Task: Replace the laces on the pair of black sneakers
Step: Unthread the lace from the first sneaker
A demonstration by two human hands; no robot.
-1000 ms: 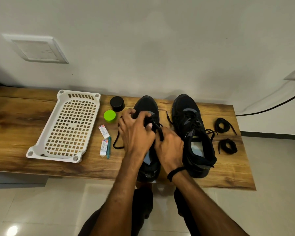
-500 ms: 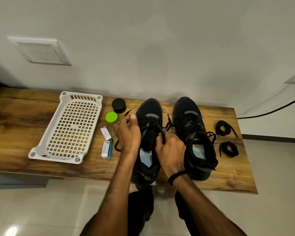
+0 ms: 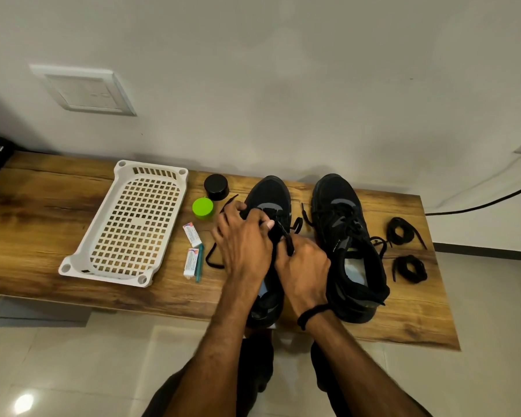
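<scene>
Because it is a soft, light, limp cord, the lace (image 3: 288, 245) is judged best pinched close to an eyelet or at its stiff tip. Location: on the sneaker (image 3: 268, 194) right of the white basket (image 3: 127, 224); second sneaker (image 3: 343, 236) further right. Left hand (image 3: 244, 242): fingers curled over the sneaker's upper, gripping it. Right hand (image 3: 303, 266): fisted, pinching the lace, wrist low.

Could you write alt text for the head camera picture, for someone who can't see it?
A person's left hand and right hand grip the lace of a black sneaker on a wooden bench. The second sneaker stands to its right, by two coiled black laces; a white basket lies left.
</scene>
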